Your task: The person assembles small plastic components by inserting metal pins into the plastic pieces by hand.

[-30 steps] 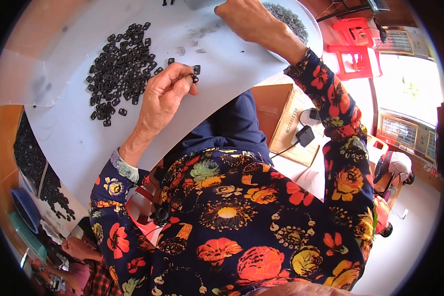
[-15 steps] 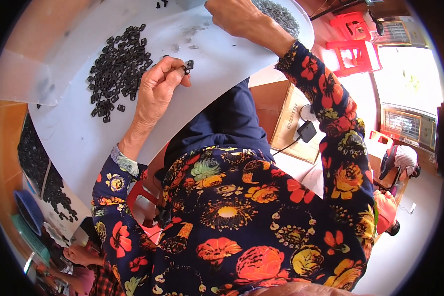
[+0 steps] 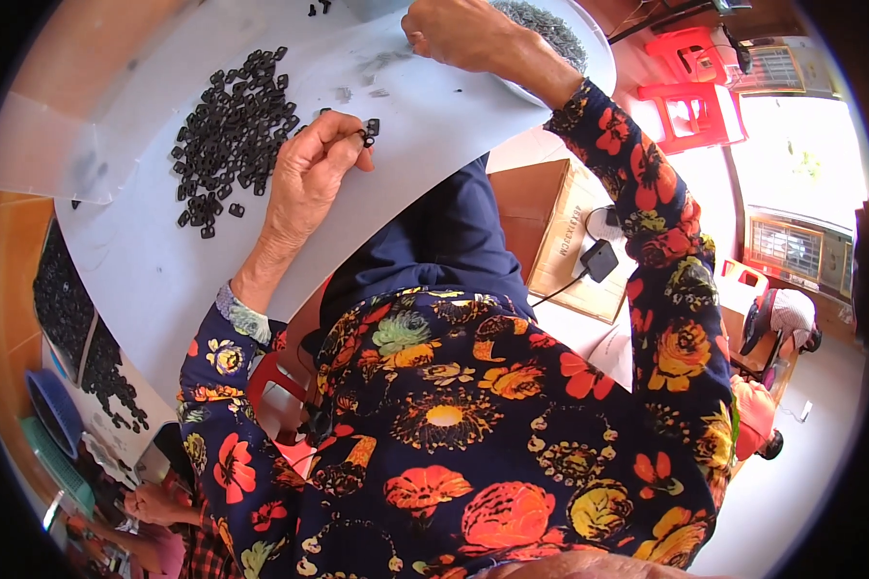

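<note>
My left hand (image 3: 304, 179) is closed over the white tabletop (image 3: 357, 203), thumb and forefinger pinching a small black plastic part (image 3: 368, 138) with a ring-like end. Just left of that hand lies a loose pile of similar small black parts (image 3: 227, 130). Farther off, at the upper edge of the view, my right hand (image 3: 463, 37) is bent with its fingers curled in. Whatever its fingertips may hold is hidden. Beside its wrist is a round pale tray (image 3: 589, 72) with a heap of tiny grey pieces (image 3: 546, 29).
Small grey pieces (image 3: 343, 94) are scattered between my hands. A translucent plastic sheet or bin (image 3: 58, 145) stands at the left. Past the table's right edge are a cardboard box (image 3: 550, 227) and red stools (image 3: 700, 111). Other people's hands (image 3: 154, 504) show at lower left.
My right hand has shifted slightly, its fingers now curled more downward. The left hand keeps its place and its pinch on the black part.
</note>
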Motion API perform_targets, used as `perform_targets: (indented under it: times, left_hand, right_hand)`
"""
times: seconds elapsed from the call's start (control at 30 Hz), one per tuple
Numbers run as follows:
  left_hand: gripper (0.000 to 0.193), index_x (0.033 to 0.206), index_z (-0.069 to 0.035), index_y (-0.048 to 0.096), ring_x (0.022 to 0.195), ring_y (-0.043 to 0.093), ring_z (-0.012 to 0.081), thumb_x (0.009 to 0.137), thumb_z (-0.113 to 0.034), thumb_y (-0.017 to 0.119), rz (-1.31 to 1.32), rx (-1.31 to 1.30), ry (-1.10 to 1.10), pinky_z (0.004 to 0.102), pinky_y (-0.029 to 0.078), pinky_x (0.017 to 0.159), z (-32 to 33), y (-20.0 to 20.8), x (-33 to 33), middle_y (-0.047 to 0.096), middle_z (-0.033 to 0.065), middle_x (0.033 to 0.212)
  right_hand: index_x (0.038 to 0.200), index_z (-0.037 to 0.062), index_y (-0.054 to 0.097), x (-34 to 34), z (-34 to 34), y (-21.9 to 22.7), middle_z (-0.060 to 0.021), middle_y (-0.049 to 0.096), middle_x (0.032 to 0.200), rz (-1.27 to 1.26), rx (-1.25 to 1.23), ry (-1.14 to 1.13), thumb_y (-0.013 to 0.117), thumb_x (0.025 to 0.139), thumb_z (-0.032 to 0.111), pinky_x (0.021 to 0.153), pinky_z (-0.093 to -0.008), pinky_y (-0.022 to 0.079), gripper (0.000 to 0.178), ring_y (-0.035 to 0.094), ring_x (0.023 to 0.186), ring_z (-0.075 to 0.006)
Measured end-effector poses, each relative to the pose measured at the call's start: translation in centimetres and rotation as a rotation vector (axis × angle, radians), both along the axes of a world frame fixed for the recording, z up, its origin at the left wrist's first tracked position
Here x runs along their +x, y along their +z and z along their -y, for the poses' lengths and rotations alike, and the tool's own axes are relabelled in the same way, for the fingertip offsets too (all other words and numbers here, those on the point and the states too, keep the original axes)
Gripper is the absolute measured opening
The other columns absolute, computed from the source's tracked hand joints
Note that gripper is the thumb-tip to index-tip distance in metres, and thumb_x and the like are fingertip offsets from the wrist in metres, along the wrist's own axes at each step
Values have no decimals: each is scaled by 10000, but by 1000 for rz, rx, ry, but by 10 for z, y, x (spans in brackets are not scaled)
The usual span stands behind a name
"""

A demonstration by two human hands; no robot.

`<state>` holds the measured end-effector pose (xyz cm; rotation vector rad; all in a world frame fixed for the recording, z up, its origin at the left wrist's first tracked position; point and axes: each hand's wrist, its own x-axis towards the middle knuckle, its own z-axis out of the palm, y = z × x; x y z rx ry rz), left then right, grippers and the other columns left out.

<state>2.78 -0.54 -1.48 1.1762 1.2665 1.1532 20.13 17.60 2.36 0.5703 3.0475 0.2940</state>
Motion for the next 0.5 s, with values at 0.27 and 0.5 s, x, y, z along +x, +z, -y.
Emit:
perform_targets:
  times: [0.27,0.5]
  left_hand:
    - [104,890,-2,590,675,546,67,869,-89,538,-2,-9,-20,219,445,668,0,5,2,606,22,684]
    - [113,906,-14,600,709,567,80,876,-102,537,1,1,-37,226,459,698,-2,5,-1,609,32,697]
  right_hand:
    - [651,-16,625,-9,5,-6,-214,605,656,-163,-106,-188,537,740,55,612,-428,518,144,628,645,-361]
    - [700,-29,635,-9,5,-17,-252,613,714,-184,-201,-262,567,702,34,654,-421,521,93,637,738,-387]
